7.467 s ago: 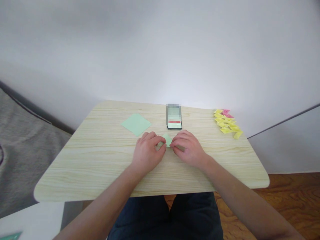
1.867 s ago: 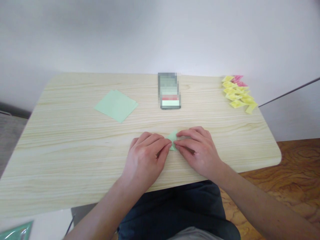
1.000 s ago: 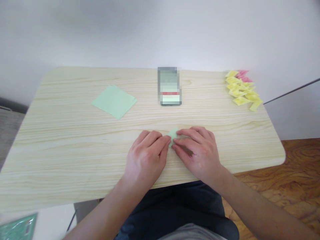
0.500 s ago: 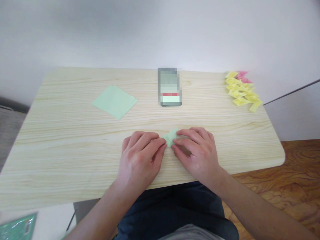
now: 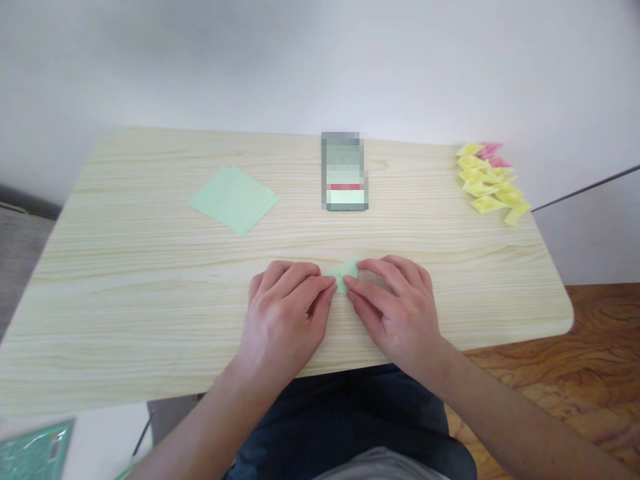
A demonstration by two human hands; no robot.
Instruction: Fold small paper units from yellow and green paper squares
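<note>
A small folded piece of pale green paper [image 5: 345, 272] lies on the light wooden table [image 5: 125, 293] near its front edge. My left hand [image 5: 285, 313] and my right hand [image 5: 395, 310] meet over it, fingers curled and fingertips pressed on the paper from both sides. Most of the paper is hidden under my fingers; only its upper corner shows.
A stack of pale green square sheets [image 5: 234, 199] lies at the back left. A phone [image 5: 345, 172] rests at the back middle. Several folded yellow pieces [image 5: 487, 187] and a few pink ones [image 5: 493, 152] sit at the back right corner. A green packet [image 5: 35, 453] lies lower left.
Both hands have stayed on the folded paper, with small shifts of the fingertips. The view has shifted down over the table since the earliest frame.
</note>
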